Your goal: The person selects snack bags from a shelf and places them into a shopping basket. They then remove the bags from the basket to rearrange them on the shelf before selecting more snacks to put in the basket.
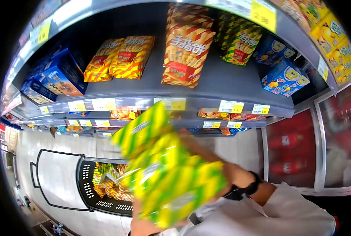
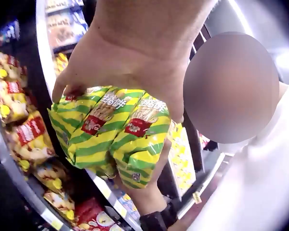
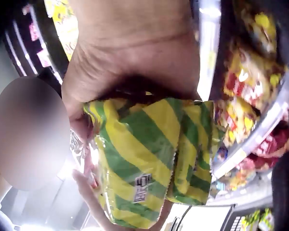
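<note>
Several green-and-yellow striped biscuit packets (image 1: 171, 173) are bunched together in front of the shelf, blurred in the head view. My left hand (image 2: 125, 67) grips one end of the bunch, with fingers and thumb spread around the packets. At the opposite end my right hand (image 3: 130, 62) holds the same bunch, its thumb along the side. A dark watch (image 1: 244, 188) is on the right wrist. The packets' printed fronts show in the left wrist view, and the fingertips are partly hidden behind the wrappers.
Below left, a black shopping basket (image 1: 85, 185) with several snack packets stands on the floor, its handle folded outward. The shelf (image 1: 222, 88) carries brown striped packets (image 1: 187, 55), orange-striped packets (image 1: 132, 57), more green packets (image 1: 242, 43) and blue boxes (image 1: 287, 78). A glass-fronted cabinet (image 1: 319, 133) stands right.
</note>
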{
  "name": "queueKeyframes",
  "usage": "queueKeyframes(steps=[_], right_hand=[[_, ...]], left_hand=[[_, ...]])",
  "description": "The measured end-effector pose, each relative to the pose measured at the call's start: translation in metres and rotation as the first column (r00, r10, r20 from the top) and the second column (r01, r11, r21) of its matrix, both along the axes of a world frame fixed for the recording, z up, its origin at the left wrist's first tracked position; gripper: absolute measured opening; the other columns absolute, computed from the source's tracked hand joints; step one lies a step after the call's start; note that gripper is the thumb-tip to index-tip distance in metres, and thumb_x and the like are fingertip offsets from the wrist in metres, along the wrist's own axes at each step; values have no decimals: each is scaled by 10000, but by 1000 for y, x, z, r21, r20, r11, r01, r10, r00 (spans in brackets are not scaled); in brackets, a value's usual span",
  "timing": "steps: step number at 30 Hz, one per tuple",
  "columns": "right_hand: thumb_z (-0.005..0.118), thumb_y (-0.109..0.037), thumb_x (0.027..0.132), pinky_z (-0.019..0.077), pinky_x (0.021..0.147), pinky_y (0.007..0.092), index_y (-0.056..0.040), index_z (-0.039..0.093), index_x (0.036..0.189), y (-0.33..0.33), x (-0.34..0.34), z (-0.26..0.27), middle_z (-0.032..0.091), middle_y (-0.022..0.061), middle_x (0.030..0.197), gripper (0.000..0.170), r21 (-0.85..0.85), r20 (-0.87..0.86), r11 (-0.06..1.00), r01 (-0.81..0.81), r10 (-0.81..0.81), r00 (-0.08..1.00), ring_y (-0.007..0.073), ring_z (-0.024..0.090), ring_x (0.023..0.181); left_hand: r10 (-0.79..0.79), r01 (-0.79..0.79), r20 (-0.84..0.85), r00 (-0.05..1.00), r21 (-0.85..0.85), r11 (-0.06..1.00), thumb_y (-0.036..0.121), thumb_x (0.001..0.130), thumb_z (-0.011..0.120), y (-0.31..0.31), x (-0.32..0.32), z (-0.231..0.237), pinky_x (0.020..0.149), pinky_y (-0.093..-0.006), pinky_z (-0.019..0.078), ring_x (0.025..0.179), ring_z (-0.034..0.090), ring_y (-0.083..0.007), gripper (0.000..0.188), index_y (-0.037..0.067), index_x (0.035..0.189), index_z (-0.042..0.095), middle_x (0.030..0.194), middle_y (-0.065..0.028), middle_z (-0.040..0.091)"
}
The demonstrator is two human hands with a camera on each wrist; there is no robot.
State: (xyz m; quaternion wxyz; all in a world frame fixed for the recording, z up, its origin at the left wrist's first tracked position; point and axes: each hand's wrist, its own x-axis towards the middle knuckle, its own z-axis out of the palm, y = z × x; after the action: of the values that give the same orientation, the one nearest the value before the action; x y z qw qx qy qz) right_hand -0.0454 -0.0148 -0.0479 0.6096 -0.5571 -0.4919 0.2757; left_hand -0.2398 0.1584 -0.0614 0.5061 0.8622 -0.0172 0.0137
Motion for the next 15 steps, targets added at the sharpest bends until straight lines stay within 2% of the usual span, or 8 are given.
queueKeyframes(steps=[2,4,6,8,9,10,11,15], right_hand=[[774,-257,736,272,1140,437,-66,534,1343,-58,15,17,365,183,1509,680,20,391,981,193,-185,901,323,351,1379],[780,-248,730,286,1132,432,-64,533,1344,-110,36,21,380,175,1501,687,-6,299,970,243,-230,926,316,368,1369],[792,-229,718,314,1116,421,-59,529,1344,-156,63,15,410,158,1485,701,-98,126,940,328,-316,941,302,401,1349],[805,-211,706,342,1100,411,-55,526,1345,-184,86,3,439,141,1470,715,-219,-59,896,386,-407,911,287,435,1329],[830,-222,680,392,1061,399,-30,490,1366,-188,105,-4,476,128,1438,789,50,287,899,436,-431,856,248,483,1288],[850,-218,657,413,1041,390,-12,447,1385,-176,113,5,515,117,1382,858,79,36,762,643,-647,762,233,507,1249],[847,-224,663,424,1027,382,-19,432,1385,-161,123,19,545,98,1321,858,236,-112,759,607,-599,793,223,532,1205],[786,-164,710,460,938,337,-35,513,1253,-156,181,23,598,62,1155,621,226,-59,770,596,-600,798,182,565,1074]], left_hand=[[-147,156,-122,982,70,985,421,660,886,-33,74,47,1069,-438,373,1210,555,-269,687,107,1225,654,1284,-40,629],[-40,51,82,996,-132,990,289,580,916,-65,122,54,1171,-474,217,1419,241,-454,1155,-26,1471,252,1505,-296,252],[-117,137,173,978,-106,985,296,576,918,-87,166,69,1177,-469,202,1450,164,-460,1297,-40,1511,84,1535,-312,183],[-184,207,314,931,-42,977,252,597,895,-105,212,71,1174,-458,211,1441,198,-450,1214,-32,1501,136,1523,-290,230],[-209,265,334,919,-131,955,222,606,876,-113,234,68,1170,-445,222,1432,229,-428,1164,-30,1492,164,1512,-274,257],[-229,318,356,906,-219,922,191,616,857,-118,255,67,1165,-433,233,1423,259,-406,1115,-28,1483,191,1501,-258,284],[-242,345,378,894,-234,909,138,626,823,-121,272,71,1152,-411,263,1387,335,-342,1039,-30,1462,230,1453,-229,364],[-194,262,427,883,-105,959,109,639,843,-120,322,78,1106,-362,342,1288,453,-253,1032,-2,1468,238,1363,-172,490]])
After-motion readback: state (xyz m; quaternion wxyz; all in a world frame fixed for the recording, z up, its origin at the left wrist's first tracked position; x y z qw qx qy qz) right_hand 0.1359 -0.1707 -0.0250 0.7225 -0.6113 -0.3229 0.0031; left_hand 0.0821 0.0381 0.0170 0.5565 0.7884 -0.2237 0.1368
